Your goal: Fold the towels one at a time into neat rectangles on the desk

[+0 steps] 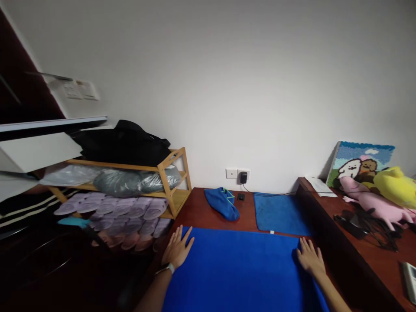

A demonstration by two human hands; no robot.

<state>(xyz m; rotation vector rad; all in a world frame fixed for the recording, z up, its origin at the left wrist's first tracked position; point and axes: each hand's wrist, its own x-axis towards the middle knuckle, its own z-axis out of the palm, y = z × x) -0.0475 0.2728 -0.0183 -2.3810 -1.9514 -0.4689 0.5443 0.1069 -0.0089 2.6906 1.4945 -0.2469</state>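
Note:
A large bright blue cloth [240,273] lies spread over the reddish-brown wooden surface [248,219]. At its far left corner rests my left hand [178,248], fingers spread, with a watch [165,268] on the wrist. My right hand [310,256] touches the far right corner, fingers stretched out and lying flat. Behind the cloth sits a crumpled blue cloth [222,203] with a green edge. To the right of that, a smaller blue towel [281,214] is laid flat near the wall.
Left stands a wooden rack [173,186] with lilac slippers [126,208], plastic-wrapped bundles [120,183] and a black bag [123,143]. A black plug [243,177] sits in the wall socket. On the raised right ledge are plush toys [373,199], cables [377,234] and a fuzzy picture [364,162].

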